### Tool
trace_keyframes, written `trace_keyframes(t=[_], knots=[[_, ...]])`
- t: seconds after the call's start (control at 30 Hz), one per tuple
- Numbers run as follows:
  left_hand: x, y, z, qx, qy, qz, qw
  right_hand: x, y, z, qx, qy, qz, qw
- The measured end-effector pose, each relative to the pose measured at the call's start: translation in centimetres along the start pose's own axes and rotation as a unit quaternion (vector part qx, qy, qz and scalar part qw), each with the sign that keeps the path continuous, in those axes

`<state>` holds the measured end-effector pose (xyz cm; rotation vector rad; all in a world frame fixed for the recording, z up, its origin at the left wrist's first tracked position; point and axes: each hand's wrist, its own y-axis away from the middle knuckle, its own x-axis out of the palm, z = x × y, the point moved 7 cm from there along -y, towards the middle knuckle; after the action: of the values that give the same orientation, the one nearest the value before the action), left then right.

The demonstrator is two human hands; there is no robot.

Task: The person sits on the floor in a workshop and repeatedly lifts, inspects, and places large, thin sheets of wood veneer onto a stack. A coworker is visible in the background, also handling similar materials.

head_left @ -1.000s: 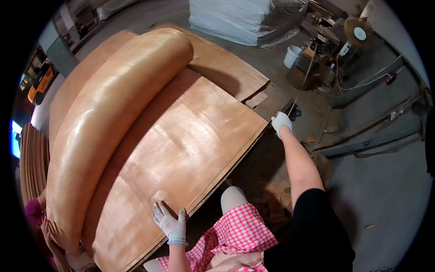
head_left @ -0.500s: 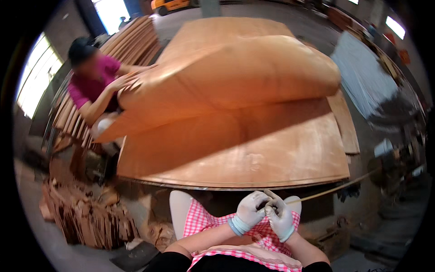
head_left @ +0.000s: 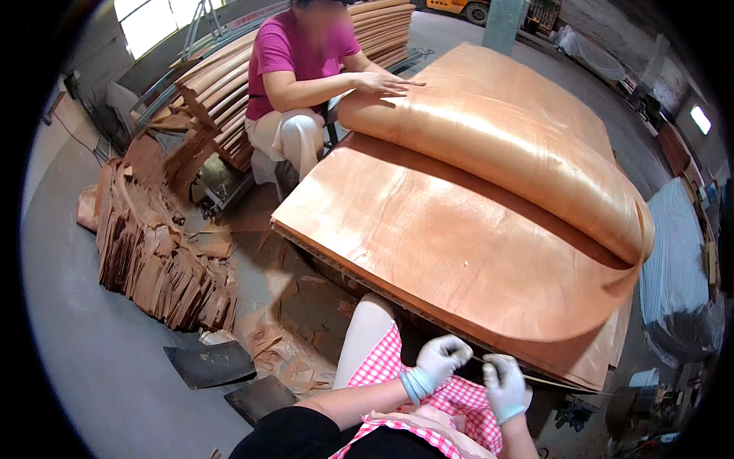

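Note:
My left hand [head_left: 440, 365], in a white glove with a light blue cuff, is closed with thumb and fingers pinched together. Close beside it, my right hand [head_left: 503, 387], also gloved, has its fingers curled in. A thin strip [head_left: 478, 358] spans the short gap between the two hands, and a pale line runs off past the right hand. Both hands are over my pink checked apron [head_left: 381, 363], just before the near edge of a stack of wood sheets [head_left: 428, 222]. On top, a large veneer sheet [head_left: 505, 157] is rolled back on itself.
A co-worker in a pink shirt [head_left: 271, 57] sits at the stack's left end, hands on the rolled sheet. Veneer scraps [head_left: 164, 245] are piled on the left floor near dark flat pieces [head_left: 210, 362]. A plastic-covered stack [head_left: 673, 252] stands at right.
My view has turned left. The raised veneer sheet has been folded farther back into a roll, baring more of the stack. My hands have drawn slightly apart.

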<state>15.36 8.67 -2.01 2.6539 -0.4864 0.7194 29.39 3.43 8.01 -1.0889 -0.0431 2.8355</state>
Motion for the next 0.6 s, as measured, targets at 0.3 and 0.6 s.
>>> trace_keyframes(t=[0.3, 0.6], knots=[[-27.0, -5.6, -15.3, 0.165, -0.323, -0.415, 0.835, -8.7, 0.6, -16.2, 0.187, 0.097, -0.022, 0.977], [-45.2, -6.1, -25.2, 0.141, -0.426, -0.514, 0.731, -5.5, -1.6, -13.2, 0.222, 0.127, 0.050, 0.965]])
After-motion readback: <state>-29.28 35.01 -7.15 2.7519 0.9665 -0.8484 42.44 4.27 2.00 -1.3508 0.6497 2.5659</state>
